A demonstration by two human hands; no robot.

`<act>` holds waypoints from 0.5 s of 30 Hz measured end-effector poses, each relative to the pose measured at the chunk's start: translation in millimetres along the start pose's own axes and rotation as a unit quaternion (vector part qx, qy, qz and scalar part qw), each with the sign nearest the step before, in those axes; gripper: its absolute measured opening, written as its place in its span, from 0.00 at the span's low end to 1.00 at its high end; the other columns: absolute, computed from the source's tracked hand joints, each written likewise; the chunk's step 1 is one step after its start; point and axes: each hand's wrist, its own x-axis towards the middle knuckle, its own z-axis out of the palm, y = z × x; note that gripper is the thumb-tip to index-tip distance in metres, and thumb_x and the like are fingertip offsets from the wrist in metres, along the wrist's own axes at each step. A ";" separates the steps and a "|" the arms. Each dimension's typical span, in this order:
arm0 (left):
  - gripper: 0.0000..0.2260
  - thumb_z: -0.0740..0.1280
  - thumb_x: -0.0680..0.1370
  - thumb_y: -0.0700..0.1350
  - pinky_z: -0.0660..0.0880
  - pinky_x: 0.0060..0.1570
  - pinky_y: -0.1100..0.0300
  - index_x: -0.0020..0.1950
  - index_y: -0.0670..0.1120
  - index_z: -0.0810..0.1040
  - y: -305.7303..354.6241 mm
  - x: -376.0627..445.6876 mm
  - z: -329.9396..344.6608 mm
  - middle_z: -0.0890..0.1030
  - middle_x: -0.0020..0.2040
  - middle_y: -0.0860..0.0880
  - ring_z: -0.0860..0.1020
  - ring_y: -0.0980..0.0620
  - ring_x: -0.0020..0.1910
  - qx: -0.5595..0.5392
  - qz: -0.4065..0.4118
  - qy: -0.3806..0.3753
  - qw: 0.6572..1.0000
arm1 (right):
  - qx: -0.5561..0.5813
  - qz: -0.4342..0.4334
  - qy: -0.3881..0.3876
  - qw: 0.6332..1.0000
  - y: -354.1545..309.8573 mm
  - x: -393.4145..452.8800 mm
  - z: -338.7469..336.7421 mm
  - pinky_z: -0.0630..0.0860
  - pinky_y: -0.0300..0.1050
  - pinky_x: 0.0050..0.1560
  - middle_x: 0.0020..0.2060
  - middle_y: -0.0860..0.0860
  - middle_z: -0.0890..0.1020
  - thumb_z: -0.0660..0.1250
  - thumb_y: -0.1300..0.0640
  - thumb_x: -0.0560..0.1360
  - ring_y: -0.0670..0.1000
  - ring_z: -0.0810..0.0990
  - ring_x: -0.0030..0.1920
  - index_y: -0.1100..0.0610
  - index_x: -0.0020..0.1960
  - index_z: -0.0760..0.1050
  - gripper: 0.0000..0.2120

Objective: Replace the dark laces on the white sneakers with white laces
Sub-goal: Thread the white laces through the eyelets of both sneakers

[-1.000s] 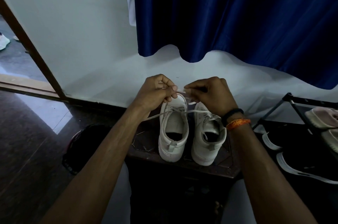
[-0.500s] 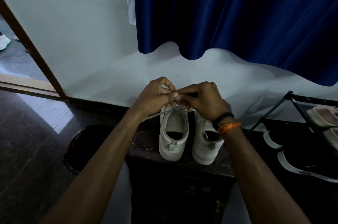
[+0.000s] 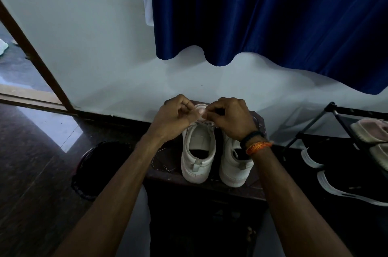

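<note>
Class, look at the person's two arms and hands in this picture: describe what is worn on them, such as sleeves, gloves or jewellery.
Both forearms are bare, with no sleeves or gloves in view. The left hand shows no rings or bands. By the right hand, the wrist carries a dark bead bracelet and, just behind it, an orange thread band wound in several strands.

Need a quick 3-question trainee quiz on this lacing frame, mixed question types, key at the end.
1. True or false: both hands are working at the front of the left sneaker, not the right sneaker.
2. Multiple choice: the orange thread band is on which wrist? A) left B) right C) neither
3. Short answer: what do the two sneakers stand on?

Key
1. True. The left hand and right hand meet over that shoe, pinching a white lace.
2. B.
3. A dark low stool or table by the wall; which of the two is hard to tell.
</note>
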 end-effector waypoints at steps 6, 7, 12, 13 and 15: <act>0.09 0.80 0.69 0.49 0.78 0.41 0.62 0.45 0.49 0.83 -13.3 -12.4 13.8 0.83 0.37 0.55 0.81 0.59 0.38 0.115 -0.014 0.008 0.993 | 0.078 0.052 -0.051 0.994 -2.4 -10.2 6.4 0.71 0.26 0.41 0.37 0.40 0.84 0.75 0.58 0.74 0.33 0.80 0.40 0.54 0.46 0.87 0.03; 0.06 0.78 0.71 0.47 0.77 0.40 0.64 0.44 0.50 0.84 -14.2 -13.0 15.2 0.83 0.36 0.56 0.81 0.60 0.38 0.120 -0.012 0.027 0.992 | 0.080 0.050 -0.058 0.994 -3.0 -11.5 7.8 0.71 0.25 0.42 0.38 0.41 0.84 0.75 0.57 0.73 0.34 0.80 0.40 0.54 0.46 0.87 0.02; 0.01 0.75 0.73 0.42 0.74 0.35 0.66 0.41 0.47 0.87 -15.8 -17.4 15.8 0.84 0.33 0.52 0.82 0.56 0.36 0.051 -0.051 0.095 0.993 | 0.009 0.057 -0.048 0.997 -4.0 -11.0 7.6 0.70 0.29 0.43 0.40 0.43 0.84 0.75 0.56 0.72 0.40 0.78 0.40 0.51 0.46 0.87 0.03; 0.01 0.76 0.72 0.42 0.75 0.35 0.66 0.41 0.47 0.87 -15.5 -17.9 16.0 0.84 0.33 0.52 0.82 0.57 0.36 0.022 -0.069 0.100 0.992 | -0.004 0.063 -0.051 0.997 -4.4 -10.8 7.0 0.71 0.33 0.44 0.39 0.44 0.83 0.75 0.56 0.72 0.42 0.77 0.41 0.52 0.45 0.87 0.03; 0.03 0.77 0.72 0.40 0.76 0.37 0.67 0.42 0.48 0.87 -16.5 -18.4 16.6 0.85 0.35 0.54 0.82 0.60 0.36 -0.039 -0.099 0.106 0.989 | -0.030 0.072 -0.051 0.996 -5.1 -10.7 11.2 0.74 0.42 0.47 0.41 0.46 0.81 0.74 0.56 0.73 0.47 0.78 0.44 0.53 0.44 0.87 0.03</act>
